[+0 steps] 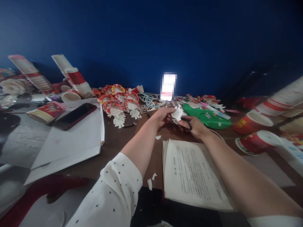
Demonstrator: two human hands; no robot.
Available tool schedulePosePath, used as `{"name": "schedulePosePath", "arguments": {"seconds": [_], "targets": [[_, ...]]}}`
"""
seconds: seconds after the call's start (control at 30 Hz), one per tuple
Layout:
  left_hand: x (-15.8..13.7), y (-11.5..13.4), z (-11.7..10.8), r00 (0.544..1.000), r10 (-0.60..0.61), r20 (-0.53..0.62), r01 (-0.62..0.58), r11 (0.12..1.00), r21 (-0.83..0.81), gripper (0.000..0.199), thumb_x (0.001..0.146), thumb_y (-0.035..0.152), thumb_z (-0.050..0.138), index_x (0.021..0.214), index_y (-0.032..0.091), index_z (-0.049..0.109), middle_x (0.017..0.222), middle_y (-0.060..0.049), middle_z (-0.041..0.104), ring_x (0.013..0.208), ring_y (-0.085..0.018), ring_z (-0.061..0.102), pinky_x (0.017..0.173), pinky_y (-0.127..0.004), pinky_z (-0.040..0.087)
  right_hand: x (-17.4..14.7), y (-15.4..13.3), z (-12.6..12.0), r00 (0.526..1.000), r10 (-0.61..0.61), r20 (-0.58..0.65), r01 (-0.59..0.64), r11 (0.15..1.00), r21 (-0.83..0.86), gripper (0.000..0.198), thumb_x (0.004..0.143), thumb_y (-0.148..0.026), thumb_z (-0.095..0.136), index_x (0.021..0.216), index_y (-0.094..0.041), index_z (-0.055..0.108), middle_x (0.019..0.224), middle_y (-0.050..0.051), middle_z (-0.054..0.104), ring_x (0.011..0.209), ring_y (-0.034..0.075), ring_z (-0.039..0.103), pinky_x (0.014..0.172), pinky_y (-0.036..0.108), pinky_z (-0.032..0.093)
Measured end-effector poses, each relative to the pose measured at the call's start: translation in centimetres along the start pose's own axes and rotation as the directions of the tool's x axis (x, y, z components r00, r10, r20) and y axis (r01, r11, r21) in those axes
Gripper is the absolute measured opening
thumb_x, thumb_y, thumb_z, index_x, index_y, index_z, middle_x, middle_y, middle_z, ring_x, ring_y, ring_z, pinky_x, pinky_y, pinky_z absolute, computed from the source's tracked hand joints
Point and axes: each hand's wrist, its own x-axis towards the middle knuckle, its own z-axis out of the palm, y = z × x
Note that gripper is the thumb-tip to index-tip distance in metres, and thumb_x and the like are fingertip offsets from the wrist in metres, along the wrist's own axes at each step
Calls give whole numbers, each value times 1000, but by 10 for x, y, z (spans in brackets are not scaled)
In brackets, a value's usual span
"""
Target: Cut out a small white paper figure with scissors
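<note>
My left hand (165,116) is closed on a white paper piece (177,113) with a curved, cut edge. Close beside it, my right hand (192,126) wraps round the dark handle of scissors (188,122); their blades are mostly hidden by the paper and fingers. Both hands are above the brown table, just beyond an open book (189,171). Small paper scraps lie below the hands, one scrap (158,137) near my left wrist. Left of my hands is a heap of red and white cut paper pieces (118,101).
A lit phone (168,86) stands against the blue wall. Green sheet material (208,116) with pens on it lies to the right. Paper cups (77,82) stack at left, more cups (257,121) at right. A dark phone (75,116) rests on white sheets (71,148).
</note>
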Motion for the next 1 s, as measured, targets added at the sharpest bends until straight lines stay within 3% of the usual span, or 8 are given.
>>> {"name": "schedulePosePath", "arguments": {"seconds": [0.1,0.2,0.67,1.0], "targets": [[1,-4,0,990,143,7,-143,984,110,21,83,8,72,71,14,56,55,4,47,45,-2,36,40,-13,22,0,1,1,999,-13,-31,13,1000,15,42,66,-55,86,68,-19,66,58,1,61,53,14,51,51,28,34],[2,-6,0,980,198,-2,-196,969,147,29,79,11,78,68,16,52,58,4,47,48,-3,39,42,-15,23,1,1,3,998,-23,-61,24,1000,4,42,68,-54,85,64,-19,64,56,1,60,52,13,50,50,28,34],[7,-10,-1,977,215,2,-212,961,179,29,77,14,80,67,17,54,57,3,48,50,-5,39,46,-20,25,-1,-2,7,993,-21,-116,20,1000,-10,56,64,-73,82,64,-20,62,56,1,59,49,12,46,47,28,30],[6,-10,0,975,220,14,-218,954,207,27,84,12,71,65,17,53,52,3,45,47,-5,38,42,-17,24,3,4,4,993,-8,-120,5,1000,-27,53,70,-67,80,58,-19,63,54,3,59,51,13,47,50,28,31]]}}
